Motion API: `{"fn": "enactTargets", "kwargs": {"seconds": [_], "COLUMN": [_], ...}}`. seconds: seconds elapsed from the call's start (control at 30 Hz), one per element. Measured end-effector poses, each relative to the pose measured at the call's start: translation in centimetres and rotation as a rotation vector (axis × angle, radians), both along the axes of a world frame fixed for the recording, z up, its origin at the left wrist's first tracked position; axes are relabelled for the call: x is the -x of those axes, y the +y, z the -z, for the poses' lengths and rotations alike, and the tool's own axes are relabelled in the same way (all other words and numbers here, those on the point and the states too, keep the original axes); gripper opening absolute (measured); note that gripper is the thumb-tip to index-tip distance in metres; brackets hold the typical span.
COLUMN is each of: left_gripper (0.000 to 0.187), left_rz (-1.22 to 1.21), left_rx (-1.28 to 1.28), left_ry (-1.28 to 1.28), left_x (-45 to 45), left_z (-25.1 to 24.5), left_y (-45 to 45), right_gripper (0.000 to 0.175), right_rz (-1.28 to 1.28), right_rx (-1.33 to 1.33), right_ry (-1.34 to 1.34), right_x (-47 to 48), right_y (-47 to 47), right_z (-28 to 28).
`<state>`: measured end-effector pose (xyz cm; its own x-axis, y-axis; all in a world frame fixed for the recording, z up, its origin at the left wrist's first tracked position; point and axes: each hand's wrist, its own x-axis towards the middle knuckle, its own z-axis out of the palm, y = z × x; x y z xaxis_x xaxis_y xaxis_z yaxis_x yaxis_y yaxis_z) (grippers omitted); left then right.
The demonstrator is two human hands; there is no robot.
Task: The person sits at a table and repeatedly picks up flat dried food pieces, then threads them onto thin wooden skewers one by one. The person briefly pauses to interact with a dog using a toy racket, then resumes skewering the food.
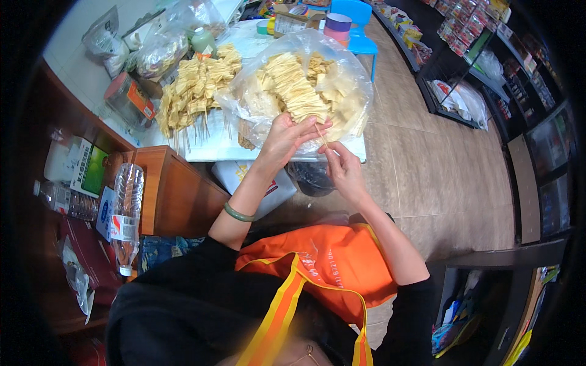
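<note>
My left hand (293, 135) holds the near end of a pleated strip of pale yellow tofu skin (295, 87), which seems threaded on a thin wooden skewer (321, 133). Just to its right, my right hand (341, 162) pinches the skewer's lower end between thumb and fingers. Under and around the strip lies an open clear plastic bag (357, 68) with more tofu skin sheets inside. A pile of skewered, folded tofu skin (197, 87) rests on the left of the white table (206, 153), its sticks pointing towards me.
Behind the bag stand stacked tape rolls (338, 27) and a cardboard box (290, 24). A red-lidded plastic jar (130, 100) and a green bottle (203, 42) border the pile. A wooden cabinet (183, 196) is at the near left, a blue chair (361, 43) beyond the table, a black bin (312, 179) below its edge.
</note>
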<state>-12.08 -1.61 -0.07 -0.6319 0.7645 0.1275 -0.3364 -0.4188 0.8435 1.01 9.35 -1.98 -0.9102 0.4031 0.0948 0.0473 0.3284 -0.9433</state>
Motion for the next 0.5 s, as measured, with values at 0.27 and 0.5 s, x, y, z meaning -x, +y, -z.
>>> {"fn": "enactTargets", "kwargs": {"seconds": [0.27, 0.5], "left_gripper": [0.041, 0.049], "left_rz": [-0.431, -0.62], "left_rx": [0.043, -0.187], "left_ry": [0.038, -0.089], "left_x": [0.0, 3.9], "left_z": [-0.1, -1.9], "left_y": [-4.6, -8.1], "right_gripper": [0.018, 0.018], "right_rz": [0.025, -0.147], "right_rx": [0.127, -0.029], "right_ry": [0.027, 0.054], "right_x": [1.2, 4.2], "right_y": [-0.6, -4.4], "right_z": [-3.9, -3.8]}}
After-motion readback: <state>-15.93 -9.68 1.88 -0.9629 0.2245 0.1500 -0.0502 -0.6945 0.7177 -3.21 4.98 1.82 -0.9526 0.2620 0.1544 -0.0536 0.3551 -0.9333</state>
